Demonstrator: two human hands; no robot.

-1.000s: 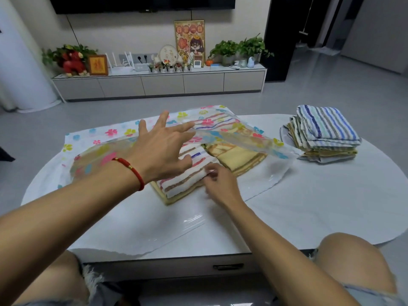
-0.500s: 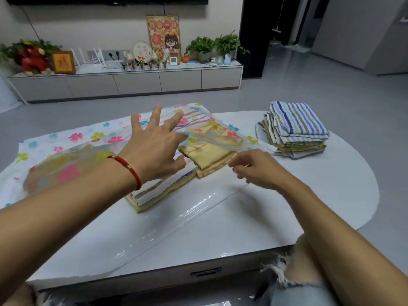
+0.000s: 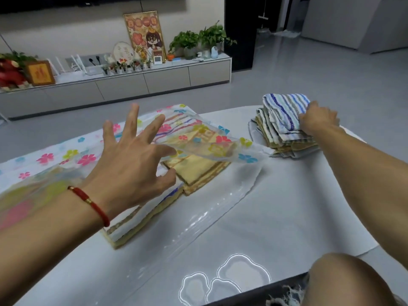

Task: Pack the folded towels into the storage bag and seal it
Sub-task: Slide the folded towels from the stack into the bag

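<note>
Clear plastic storage bag (image 3: 198,217) with flower-printed upper sheet, mouth lifted open by left hand (image 3: 132,164), fingers spread, thumb beneath the film. Inside, flat folded towels (image 3: 194,171), yellow and striped terry. At two o'clock on the pale counter (image 3: 287,217), soft towel stack (image 3: 284,133); right hand (image 3: 318,121) gripping its blue-striped top towel (image 3: 284,109).

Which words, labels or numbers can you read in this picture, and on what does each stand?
None can be read.
Framed poster: characters along the top, too blurred.
Round plaque: marks, too small.
Small white display: nothing legible.
Storage bag: flower prints only, no text.
</note>
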